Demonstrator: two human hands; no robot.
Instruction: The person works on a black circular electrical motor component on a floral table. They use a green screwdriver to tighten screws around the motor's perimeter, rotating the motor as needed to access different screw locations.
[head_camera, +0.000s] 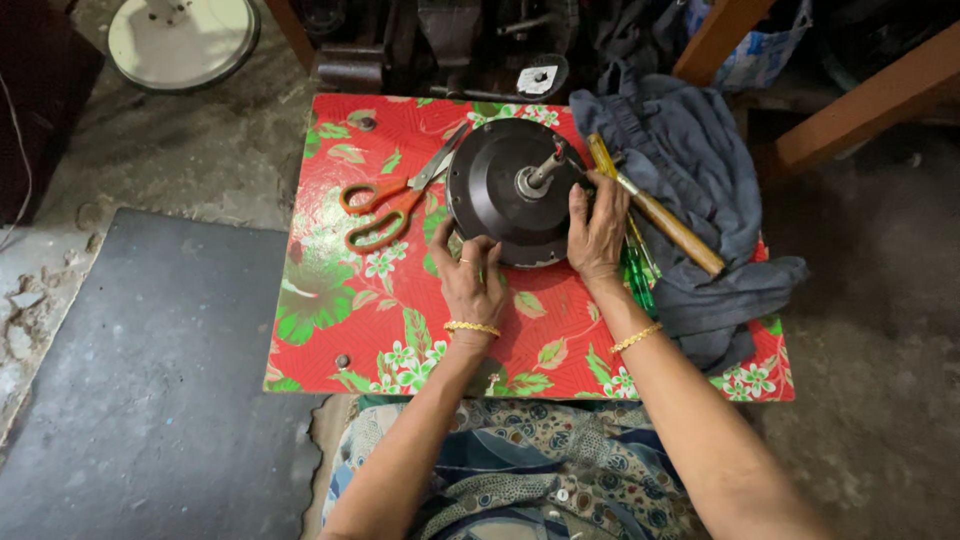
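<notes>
A round black motor housing (505, 180) with a metal shaft (545, 168) sticking up lies on a low table covered in red floral cloth (340, 320). My left hand (470, 275) grips the housing's near left rim with curled fingers. My right hand (598, 232) presses on its right rim, fingers pointing away from me. Both wrists wear gold bangles.
Orange-handled scissors (385, 208) lie just left of the housing. A wooden-handled tool (670, 225) and a green-handled screwdriver (638, 280) rest on a grey cloth (700, 170) at the right. A white round base (185, 40) stands on the floor far left; wooden legs rise far right.
</notes>
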